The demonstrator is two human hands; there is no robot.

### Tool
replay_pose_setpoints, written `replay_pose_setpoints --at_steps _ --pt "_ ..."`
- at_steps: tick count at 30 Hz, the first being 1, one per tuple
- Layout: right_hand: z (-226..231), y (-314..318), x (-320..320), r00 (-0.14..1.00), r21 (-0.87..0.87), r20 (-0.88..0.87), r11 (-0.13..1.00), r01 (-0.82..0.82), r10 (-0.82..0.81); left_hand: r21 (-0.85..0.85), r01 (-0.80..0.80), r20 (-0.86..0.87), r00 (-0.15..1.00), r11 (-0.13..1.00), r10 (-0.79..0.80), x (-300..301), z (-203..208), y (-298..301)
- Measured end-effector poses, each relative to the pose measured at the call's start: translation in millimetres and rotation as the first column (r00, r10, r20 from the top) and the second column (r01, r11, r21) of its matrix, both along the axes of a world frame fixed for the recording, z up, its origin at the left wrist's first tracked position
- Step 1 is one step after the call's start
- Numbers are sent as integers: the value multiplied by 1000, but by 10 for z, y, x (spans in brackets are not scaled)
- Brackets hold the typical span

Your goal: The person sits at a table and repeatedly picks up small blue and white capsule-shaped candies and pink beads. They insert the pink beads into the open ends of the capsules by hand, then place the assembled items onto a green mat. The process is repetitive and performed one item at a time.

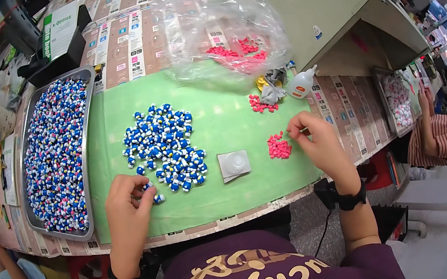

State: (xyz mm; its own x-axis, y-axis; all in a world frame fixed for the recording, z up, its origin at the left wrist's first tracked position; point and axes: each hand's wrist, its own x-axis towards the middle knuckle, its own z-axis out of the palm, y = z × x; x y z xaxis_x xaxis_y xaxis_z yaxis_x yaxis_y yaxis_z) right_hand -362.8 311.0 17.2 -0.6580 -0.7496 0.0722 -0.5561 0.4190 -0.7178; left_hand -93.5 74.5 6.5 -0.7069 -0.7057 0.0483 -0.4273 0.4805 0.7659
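My left hand (128, 207) is closed in a pinch at the lower left edge of a loose pile of small blue-and-white figurine pieces (162, 137). Between its thumb and index finger sits one such blue-and-white piece (148, 185). Another lies on the cloth just beyond the fingertips. My right hand (322, 145) hovers at the right edge of a small heap of pink pieces (279, 147), fingers curled and tips close together. Whatever those fingertips hold is too small to make out. Between the hands lies a white square pad (234, 164) with a round mark on it.
A metal tray (91, 93) full of blue-and-white pieces stands left on the green cloth (233, 201). Farther back are a clear plastic bag (186, 41) with pink pieces, a second pink heap (264, 103) and a white squeeze bottle (302, 83). Co-workers sit on both sides.
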Motion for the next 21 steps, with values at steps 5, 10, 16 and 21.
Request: replay_pose_setpoints --at_steps 5,10,16,21 --pt "20 -133 -10 988 64 -86 990 -123 128 43 -10 -82 997 999 13 49 -7 -27" --pt "-40 -145 -29 971 80 -157 983 -166 177 258 41 -383 922 965 63 80 31 -127" --pt "118 -196 55 991 -75 -29 988 -132 130 587 307 -489 872 750 25 -82 254 107" --pt "623 -457 665 911 -326 -70 854 -405 405 659 535 -553 821 529 -142 -327 312 326"
